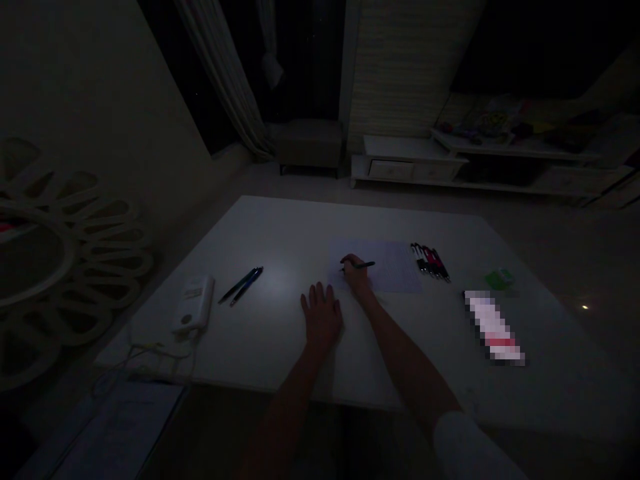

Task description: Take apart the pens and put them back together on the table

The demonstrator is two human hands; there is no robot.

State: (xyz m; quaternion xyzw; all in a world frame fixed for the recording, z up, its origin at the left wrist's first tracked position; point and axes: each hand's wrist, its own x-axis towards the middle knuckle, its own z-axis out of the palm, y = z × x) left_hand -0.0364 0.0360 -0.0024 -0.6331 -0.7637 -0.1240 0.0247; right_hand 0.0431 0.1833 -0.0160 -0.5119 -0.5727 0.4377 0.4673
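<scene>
My left hand (321,317) lies flat on the white table (280,233) with its fingers spread, touching nothing but the tabletop. My right hand (356,273) rests on a sheet of printed paper (395,270) and is shut on a dark pen (364,265). The pen's tip points left, close to the paper. Beyond the paper lies a row of several dark pens with red parts (430,261). Two dark pens (241,285) lie left of my left hand.
A white boxy device (193,303) with a cable (155,353) sits near the table's left edge. On the right lie a green packet (499,279) and a blurred white-and-red item (493,327). A white openwork ornament (65,260) stands left of the table; a low cabinet (410,160) stands behind.
</scene>
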